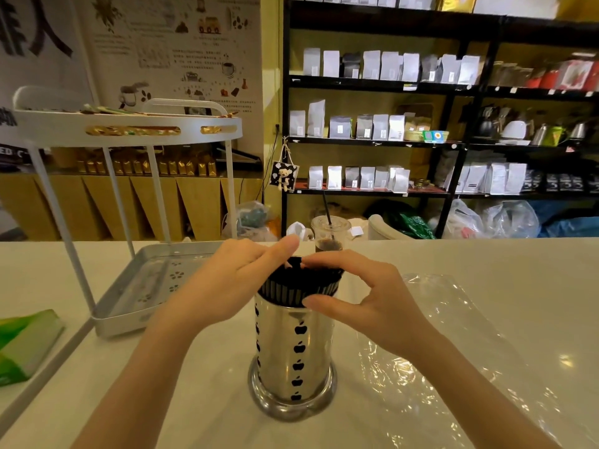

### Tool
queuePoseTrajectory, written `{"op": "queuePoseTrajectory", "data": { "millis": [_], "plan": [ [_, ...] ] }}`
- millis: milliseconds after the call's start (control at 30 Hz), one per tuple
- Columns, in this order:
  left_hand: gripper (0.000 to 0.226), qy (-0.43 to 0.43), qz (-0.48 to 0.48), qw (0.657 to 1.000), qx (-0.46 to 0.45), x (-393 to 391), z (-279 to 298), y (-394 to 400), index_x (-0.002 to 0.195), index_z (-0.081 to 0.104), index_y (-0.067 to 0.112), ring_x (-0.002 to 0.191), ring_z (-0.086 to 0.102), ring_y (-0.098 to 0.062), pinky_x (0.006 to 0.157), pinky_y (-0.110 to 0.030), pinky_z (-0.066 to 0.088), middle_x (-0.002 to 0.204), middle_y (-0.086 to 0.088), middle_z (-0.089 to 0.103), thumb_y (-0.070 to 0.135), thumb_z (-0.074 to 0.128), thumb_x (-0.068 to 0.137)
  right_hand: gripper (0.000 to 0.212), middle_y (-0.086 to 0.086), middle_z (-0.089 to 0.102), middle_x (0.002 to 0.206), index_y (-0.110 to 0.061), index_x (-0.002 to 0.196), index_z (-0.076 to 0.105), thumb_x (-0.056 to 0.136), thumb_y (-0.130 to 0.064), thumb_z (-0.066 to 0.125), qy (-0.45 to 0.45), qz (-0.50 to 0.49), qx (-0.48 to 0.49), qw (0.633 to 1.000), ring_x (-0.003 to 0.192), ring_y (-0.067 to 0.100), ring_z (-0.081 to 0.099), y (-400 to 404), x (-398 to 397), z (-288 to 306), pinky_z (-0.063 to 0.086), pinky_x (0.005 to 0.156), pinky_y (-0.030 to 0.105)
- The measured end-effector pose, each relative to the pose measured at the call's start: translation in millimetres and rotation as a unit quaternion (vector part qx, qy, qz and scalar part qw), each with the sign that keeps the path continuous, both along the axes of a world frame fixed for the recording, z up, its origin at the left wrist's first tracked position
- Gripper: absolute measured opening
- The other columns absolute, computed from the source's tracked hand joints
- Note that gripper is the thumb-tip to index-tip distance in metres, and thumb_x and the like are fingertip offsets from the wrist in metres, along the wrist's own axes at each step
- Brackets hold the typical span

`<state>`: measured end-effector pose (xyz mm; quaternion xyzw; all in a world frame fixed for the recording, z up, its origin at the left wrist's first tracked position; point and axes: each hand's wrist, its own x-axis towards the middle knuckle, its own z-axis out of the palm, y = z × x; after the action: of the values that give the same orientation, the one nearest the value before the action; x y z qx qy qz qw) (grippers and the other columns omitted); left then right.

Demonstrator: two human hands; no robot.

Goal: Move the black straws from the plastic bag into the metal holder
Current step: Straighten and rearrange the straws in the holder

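The metal holder (293,351), shiny with black apple cut-outs, stands upright on the white counter in front of me. A thick bundle of black straws (291,286) fills it and sticks out above the rim. My left hand (227,283) rests against the left side of the straw tops, forefinger stretched over them. My right hand (366,296) curves around the right side, thumb on the front of the bundle and fingers over the top. The clear plastic bag (460,345) lies flat and crumpled on the counter to the right; I see no straws in it.
A white two-tier rack (107,306) stands at the left, its lower tray on the counter. A plastic cup with a black straw (330,234) sits just behind the holder. A green-and-white packet (22,345) lies at the far left. Shelves of bags fill the background.
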<state>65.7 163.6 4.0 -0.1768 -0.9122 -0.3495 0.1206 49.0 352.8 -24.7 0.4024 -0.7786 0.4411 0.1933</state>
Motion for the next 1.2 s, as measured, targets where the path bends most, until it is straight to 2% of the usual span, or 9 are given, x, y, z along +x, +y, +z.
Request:
{"op": "queuePoseTrajectory", "data": {
  "millis": [200,367,433,533,667,867,1000,1067,1200],
  "plan": [
    [0.05,0.0,-0.022,1.0,-0.013,5,3,2,0.084,0.07,0.017,0.073,0.057,-0.033,0.061,-0.037,0.042,0.074,-0.018,0.064,0.051,0.033,0.082,0.049,-0.038,0.061,0.101,-0.037,0.116,0.05,0.074,-0.022,0.072,-0.06,0.0,-0.028,0.998,0.107,-0.007,0.055,-4,1,-10,0.042,0.088,0.006],
    [0.041,-0.036,-0.053,0.997,0.053,9,4,5,0.104,0.058,0.04,0.093,0.057,0.001,0.074,-0.008,0.047,0.098,0.011,0.066,0.054,0.029,0.079,0.07,-0.027,0.059,0.116,-0.044,0.125,0.036,0.07,-0.03,0.077,-0.109,-0.006,-0.043,0.993,0.117,-0.008,0.048,-6,3,-14,0.04,0.097,0.01],
    [0.037,-0.068,-0.08,0.994,0.014,11,4,4,0.112,0.048,0.047,0.097,0.057,0.001,0.079,-0.013,0.05,0.106,0.016,0.062,0.06,0.038,0.078,0.078,-0.034,0.053,0.116,-0.046,0.128,0.028,0.065,-0.04,0.074,-0.125,-0.02,-0.051,0.991,0.115,-0.019,0.041,-7,6,-13,0.033,0.092,-0.001],
    [0.054,-0.075,-0.096,0.991,-0.05,12,4,3,0.119,0.042,0.049,0.101,0.056,0.0,0.086,-0.024,0.053,0.113,0.019,0.058,0.061,0.055,0.068,0.08,-0.028,0.054,0.121,-0.043,0.133,0.025,0.068,-0.037,0.071,-0.154,-0.024,-0.077,0.985,0.118,-0.01,0.045,-8,6,-16,0.035,0.094,0.004],
    [0.038,-0.039,-0.109,0.992,-0.054,15,5,7,0.105,0.04,0.061,0.101,0.052,0.009,0.083,-0.013,0.049,0.106,0.03,0.055,0.049,0.056,0.072,0.065,-0.039,0.054,0.103,-0.048,0.123,0.034,0.077,-0.018,0.07,-0.161,-0.019,-0.082,0.983,0.109,-0.006,0.053,-10,5,-18,0.046,0.088,0.009],
    [0.044,-0.01,-0.051,0.995,-0.082,27,8,17,0.113,0.036,0.051,0.093,0.056,0.003,0.072,-0.012,0.051,0.109,0.022,0.055,0.055,0.049,0.072,0.065,-0.019,0.054,0.12,-0.034,0.132,0.033,0.08,-0.018,0.068,-0.174,-0.001,-0.064,0.983,0.109,-0.017,0.046,-9,9,-15,0.039,0.083,-0.001],
    [0.058,0.175,0.024,0.972,-0.156,42,6,42,0.132,0.032,0.038,0.122,0.036,0.003,0.099,-0.014,0.028,0.137,0.017,0.041,0.06,0.039,0.079,0.073,-0.016,0.049,0.133,-0.034,0.136,0.03,0.077,-0.022,0.071,-0.165,-0.01,-0.056,0.985,0.123,-0.008,0.042,4,13,-16,0.039,0.101,0.017],
    [0.054,0.26,-0.011,0.957,-0.125,47,0,64,0.13,0.042,0.028,0.123,0.037,0.001,0.102,-0.015,0.026,0.135,0.01,0.048,0.054,0.035,0.083,0.071,-0.013,0.048,0.135,-0.033,0.135,0.032,0.076,-0.026,0.072,-0.156,-0.027,-0.042,0.987,0.125,-0.001,0.043,18,16,-17,0.038,0.106,0.029],
    [0.037,0.292,-0.105,0.949,-0.055,36,-36,111,0.119,0.055,0.015,0.114,0.052,-0.007,0.097,-0.019,0.04,0.122,0.0,0.06,0.032,0.043,0.089,0.054,-0.014,0.05,0.13,-0.032,0.128,0.041,0.077,-0.03,0.061,-0.153,-0.097,-0.03,0.983,0.123,0.004,0.046,61,21,-22,0.039,0.105,0.026]
  ]
}}
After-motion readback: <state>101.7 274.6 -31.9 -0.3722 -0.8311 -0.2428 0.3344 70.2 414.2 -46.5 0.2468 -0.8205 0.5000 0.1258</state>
